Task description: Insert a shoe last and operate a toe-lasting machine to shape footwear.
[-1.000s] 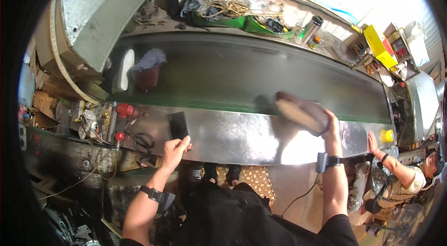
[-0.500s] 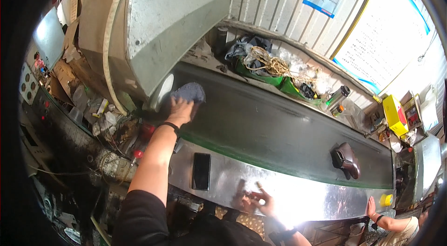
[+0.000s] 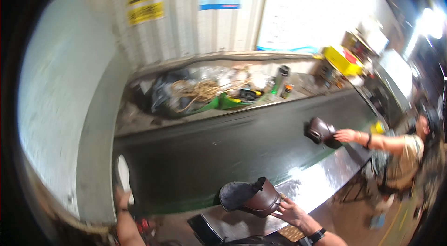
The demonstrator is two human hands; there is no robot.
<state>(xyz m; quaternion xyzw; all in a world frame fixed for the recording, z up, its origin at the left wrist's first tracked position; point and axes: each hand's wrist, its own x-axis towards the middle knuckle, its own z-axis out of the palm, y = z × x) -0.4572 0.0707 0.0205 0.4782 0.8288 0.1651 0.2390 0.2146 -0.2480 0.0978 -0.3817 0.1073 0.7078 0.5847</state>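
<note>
My right hand (image 3: 294,212) grips the near edge of a brown leather shoe upper (image 3: 264,199) with a dark grey lining, thumb and fingertips at its right end. The upper lies tilted over the border between the dark conveyor belt (image 3: 186,162) and the shiny metal ledge (image 3: 223,220). At the far left, my left hand (image 3: 122,198) is beside a white, sole-shaped piece (image 3: 124,174) on the belt. Its fingers are blurred and partly hidden by the grey metal hood (image 3: 95,153). Farther right on the belt lies another brown leather shoe upper (image 3: 320,130).
A co-worker's hand (image 3: 344,135) touches the farther upper. A phone (image 3: 203,228) lies on the ledge. Behind the belt, a shelf holds green bags (image 3: 242,101) with rope (image 3: 200,90), a bottle (image 3: 281,78) and a yellow box (image 3: 343,61).
The view has swung right. My left hand no longer rests on a grey piece and is beside the white piece. My right hand now holds an upper. The co-worker's hand has reached the other upper.
</note>
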